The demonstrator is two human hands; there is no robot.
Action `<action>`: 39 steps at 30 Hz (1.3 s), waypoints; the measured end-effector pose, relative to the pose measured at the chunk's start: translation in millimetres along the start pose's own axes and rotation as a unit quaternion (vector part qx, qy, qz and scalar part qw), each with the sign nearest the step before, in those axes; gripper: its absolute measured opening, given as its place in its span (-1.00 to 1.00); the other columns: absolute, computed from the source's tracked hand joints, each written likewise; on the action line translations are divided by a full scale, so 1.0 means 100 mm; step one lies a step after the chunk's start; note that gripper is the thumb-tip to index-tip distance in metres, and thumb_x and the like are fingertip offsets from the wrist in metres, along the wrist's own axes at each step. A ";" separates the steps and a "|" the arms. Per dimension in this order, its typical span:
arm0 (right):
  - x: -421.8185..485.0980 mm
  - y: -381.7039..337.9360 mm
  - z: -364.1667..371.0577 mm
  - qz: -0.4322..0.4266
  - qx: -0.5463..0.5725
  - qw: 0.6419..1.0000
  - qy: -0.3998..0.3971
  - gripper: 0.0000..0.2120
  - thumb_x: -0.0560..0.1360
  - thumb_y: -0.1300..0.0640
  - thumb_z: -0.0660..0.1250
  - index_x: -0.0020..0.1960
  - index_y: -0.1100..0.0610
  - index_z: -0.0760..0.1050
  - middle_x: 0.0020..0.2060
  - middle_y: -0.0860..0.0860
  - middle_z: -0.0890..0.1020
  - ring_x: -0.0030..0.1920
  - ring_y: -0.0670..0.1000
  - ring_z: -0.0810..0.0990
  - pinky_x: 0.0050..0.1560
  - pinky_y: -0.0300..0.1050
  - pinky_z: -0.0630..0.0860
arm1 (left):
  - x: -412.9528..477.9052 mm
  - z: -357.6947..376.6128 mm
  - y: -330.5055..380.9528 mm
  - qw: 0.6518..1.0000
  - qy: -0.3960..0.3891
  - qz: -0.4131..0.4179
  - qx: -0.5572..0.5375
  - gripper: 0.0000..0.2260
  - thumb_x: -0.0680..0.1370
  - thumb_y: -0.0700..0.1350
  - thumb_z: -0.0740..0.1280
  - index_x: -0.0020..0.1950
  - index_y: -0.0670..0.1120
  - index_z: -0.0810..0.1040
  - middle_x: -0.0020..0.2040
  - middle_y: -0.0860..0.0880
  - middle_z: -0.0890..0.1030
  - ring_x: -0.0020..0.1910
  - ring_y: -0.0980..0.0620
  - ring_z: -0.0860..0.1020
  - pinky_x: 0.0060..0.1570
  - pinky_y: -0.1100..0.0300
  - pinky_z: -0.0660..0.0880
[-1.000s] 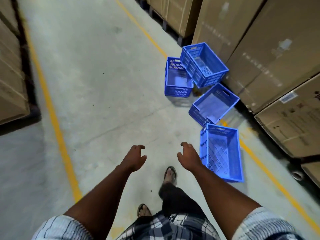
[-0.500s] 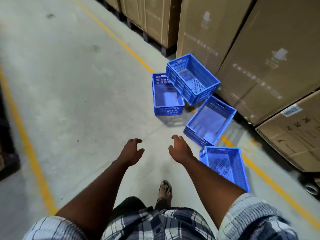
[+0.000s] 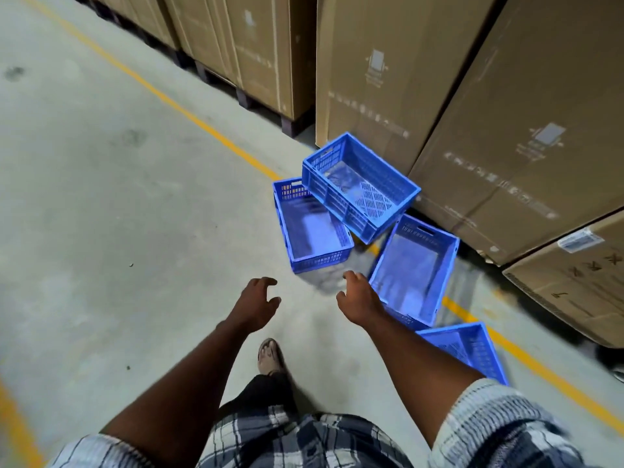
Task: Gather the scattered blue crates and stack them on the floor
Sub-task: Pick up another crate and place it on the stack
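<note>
Several blue plastic crates lie scattered on the concrete floor by the cardboard boxes. One crate [image 3: 361, 185] is tilted, resting partly on a flat crate [image 3: 312, 228] to its left. A third crate [image 3: 413, 268] sits at an angle just past my right hand [image 3: 359, 298]. A fourth crate [image 3: 467, 349] lies by my right forearm, partly hidden by it. My left hand [image 3: 256, 304] hovers over bare floor, fingers spread and curled. Both hands hold nothing and touch no crate.
Tall cardboard boxes [image 3: 489, 113] on dark pallets wall off the right side. A yellow floor line [image 3: 189, 113] runs diagonally under the crates. Open concrete floor [image 3: 101, 231] spreads to the left. My sandalled foot [image 3: 268, 356] is forward between my arms.
I have walked closer to the crates and turned right; they now sit nearer my hands. Both hands stay open and empty, reaching forward.
</note>
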State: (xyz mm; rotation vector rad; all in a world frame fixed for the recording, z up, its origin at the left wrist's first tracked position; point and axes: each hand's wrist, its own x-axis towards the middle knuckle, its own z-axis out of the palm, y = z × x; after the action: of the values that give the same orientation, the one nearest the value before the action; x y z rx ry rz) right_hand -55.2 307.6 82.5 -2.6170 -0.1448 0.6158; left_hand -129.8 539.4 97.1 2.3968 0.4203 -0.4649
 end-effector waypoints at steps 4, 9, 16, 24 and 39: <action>0.49 -0.37 -0.10 0.043 0.040 0.998 0.017 -0.62 0.51 0.14 0.25 0.31 0.15 0.37 0.23 0.16 0.46 0.22 0.23 0.50 0.13 0.05 0.46 | 0.79 -0.54 -0.08 0.998 -0.028 0.034 0.035 -0.58 0.56 -0.09 0.33 0.39 -0.12 0.39 0.35 -0.17 0.42 0.35 -0.10 0.39 0.29 0.15 0.28; 1.01 -0.55 -0.28 0.105 0.067 0.992 0.031 -0.61 0.50 0.11 0.26 0.31 0.12 0.35 0.22 0.16 0.46 0.23 0.23 0.48 0.13 0.08 0.47 | 1.65 -0.96 0.01 0.996 -0.049 0.055 0.050 -0.58 0.55 -0.08 0.34 0.39 -0.12 0.40 0.36 -0.17 0.42 0.36 -0.12 0.39 0.32 0.10 0.31; 1.98 -0.34 -0.67 0.174 0.100 0.977 0.076 -0.59 0.51 0.14 0.26 0.35 0.13 0.34 0.23 0.18 0.45 0.22 0.24 0.49 0.11 0.07 0.48 | 2.96 -1.04 0.54 0.987 -0.100 0.102 0.079 -0.59 0.54 -0.15 0.35 0.38 -0.14 0.42 0.33 -0.20 0.45 0.35 -0.13 0.39 0.28 0.13 0.29; 3.12 0.30 -0.96 0.302 0.118 0.943 0.075 -0.59 0.51 0.09 0.24 0.33 0.17 0.34 0.19 0.20 0.47 0.20 0.26 0.51 0.11 0.08 0.47 | 4.24 -0.90 1.15 0.989 -0.119 0.062 0.067 -0.61 0.50 -0.17 0.39 0.33 -0.13 0.47 0.23 -0.21 0.51 0.19 -0.17 0.51 0.16 0.11 0.40; 5.30 1.87 -0.54 0.351 0.075 0.931 0.070 -0.62 0.52 0.11 0.26 0.30 0.19 0.36 0.21 0.23 0.44 0.19 0.30 0.50 0.13 0.14 0.48 | 7.26 0.20 1.24 0.984 -0.104 0.087 0.119 -0.63 0.46 -0.16 0.42 0.26 -0.13 0.52 0.18 -0.23 0.56 0.18 -0.21 0.53 0.19 -0.01 0.44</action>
State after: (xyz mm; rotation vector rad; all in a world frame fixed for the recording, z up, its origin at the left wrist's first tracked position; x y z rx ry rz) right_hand 443.2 223.8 -168.7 -2.5082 0.8821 0.6224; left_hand 559.4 564.3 -162.1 2.5500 0.0644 -0.7107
